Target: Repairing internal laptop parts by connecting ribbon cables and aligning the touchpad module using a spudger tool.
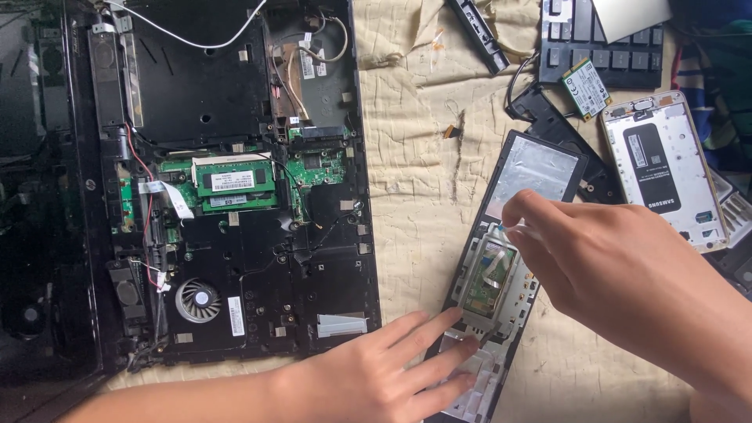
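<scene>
Both hands work on the black palmrest panel, which lies on the cream cloth near its lower right part, just beside the right edge of the opened laptop base. My left hand lies flat, fingers spread, and presses the lower end of the panel without gripping anything. My right hand comes from the right with thumb and forefinger pinched together at the top of the small green touchpad board. It seems to pinch the thin ribbon cable there, but the fingertips hide the exact contact, so I cannot tell for sure.

I see some risks. If the pinch pulls on the ribbon at an angle, I judge the ribbon can tear or its connector can break, because such flat cables are weak. The left hand holds only one end, so the panel can lift or turn on the soft, wrinkled cloth when the right hand pulls. Bare fingers touch near the bare circuit board, and static or skin grease may harm it. Toward the upper right corner a small green wireless card, a white phone back and a keyboard lie close together, and my right forearm could push them.
</scene>
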